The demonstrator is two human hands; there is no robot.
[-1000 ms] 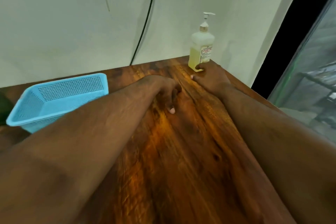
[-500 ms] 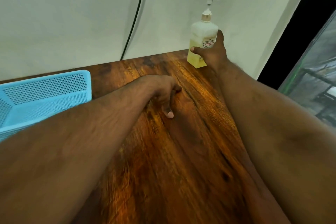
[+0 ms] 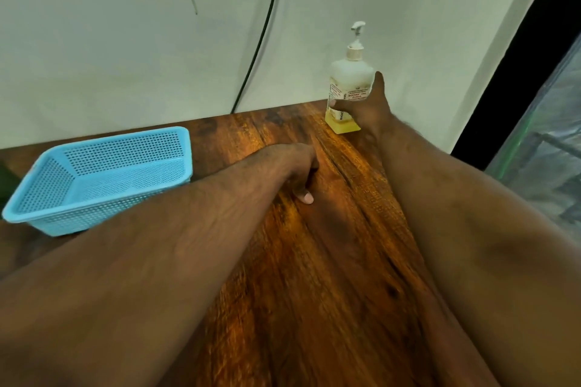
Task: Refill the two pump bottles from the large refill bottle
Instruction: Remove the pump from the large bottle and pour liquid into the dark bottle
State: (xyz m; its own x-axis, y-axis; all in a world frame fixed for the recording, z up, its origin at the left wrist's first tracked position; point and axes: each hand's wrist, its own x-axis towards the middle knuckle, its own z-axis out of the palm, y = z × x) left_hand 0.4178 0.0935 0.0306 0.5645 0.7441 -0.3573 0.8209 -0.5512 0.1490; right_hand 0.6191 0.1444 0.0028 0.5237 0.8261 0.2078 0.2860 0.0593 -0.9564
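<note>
On the brown wooden worktop (image 3: pixel 314 276) by the wall, the right hand (image 3: pixel 366 110) wraps around the far pump bottle (image 3: pixel 347 85) to pick it up, while the left hand (image 3: pixel 297 166) rests curled, holding nothing.

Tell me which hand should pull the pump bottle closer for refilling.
Right. The right hand already grips the pump bottle at the table's far edge. The left hand rests curled on the wood, apart from it.
</note>
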